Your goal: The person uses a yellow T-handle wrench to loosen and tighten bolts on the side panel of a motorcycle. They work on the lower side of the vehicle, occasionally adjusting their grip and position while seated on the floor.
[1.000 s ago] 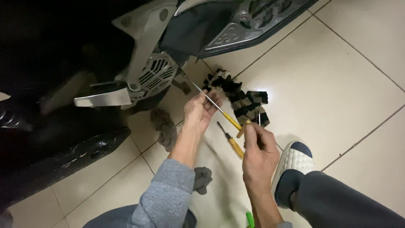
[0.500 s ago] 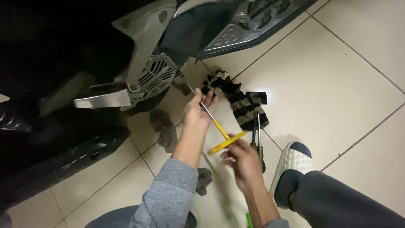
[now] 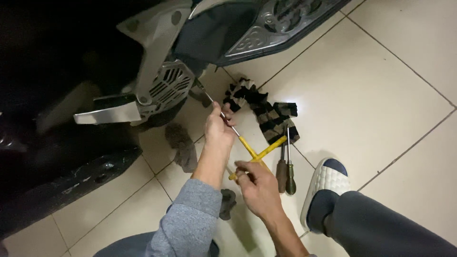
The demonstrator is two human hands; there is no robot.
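At the far left I see the dark body of a scooter, with its grey slotted engine cover and a silver footpeg jutting out over the tiled floor. Just right of that, a grey rag lies on the tiles. My left hand, its grey sleeve pushed up the forearm, is clamped around a long screwdriver with a yellow handle; the thin shaft runs up and left to the underside of the scooter beside the engine cover. Slightly lower and to the right, my right hand is closed on a second yellow-handled screwdriver, which crosses the first one and points up to the right. Beside it two dark-handled tools lie side by side on the floor, their tips reaching a striped black-and-tan cloth. Furthest right, my foot in a white slipper rests flat on the tiles.
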